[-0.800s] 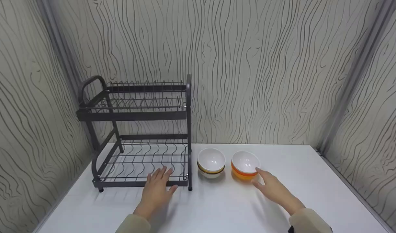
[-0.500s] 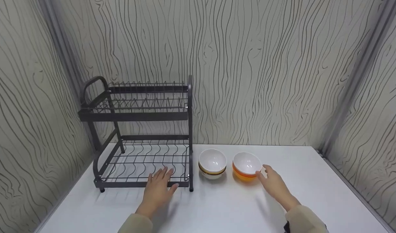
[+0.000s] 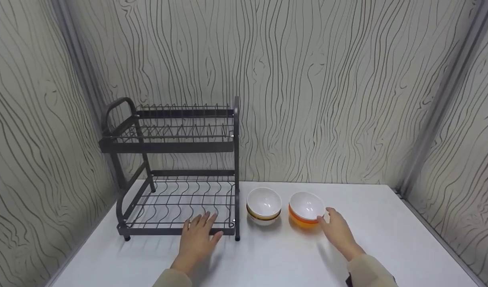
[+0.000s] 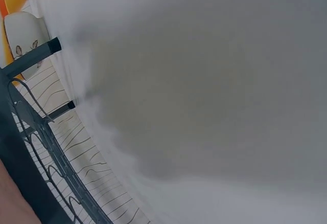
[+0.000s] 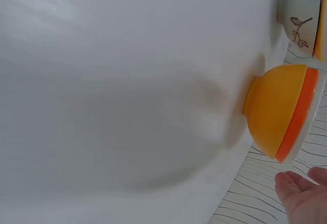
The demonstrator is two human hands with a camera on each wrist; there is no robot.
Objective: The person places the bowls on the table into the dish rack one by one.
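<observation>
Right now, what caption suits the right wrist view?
Right hand near an orange bowl stack, with a leaf-patterned bowl beyond, on a white table.

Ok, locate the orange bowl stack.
In the head view, the orange bowl stack sits right of centre, between the other bowl stack and the right hand.

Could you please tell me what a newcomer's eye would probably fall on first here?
Most likely the dark two-tier rack, standing on the left of the white table. Next, the orange stack of bowls, right of the pale stack beside the rack. Then the hands: the left hand at the rack's lower front edge, the right hand beside the orange stack.
</observation>
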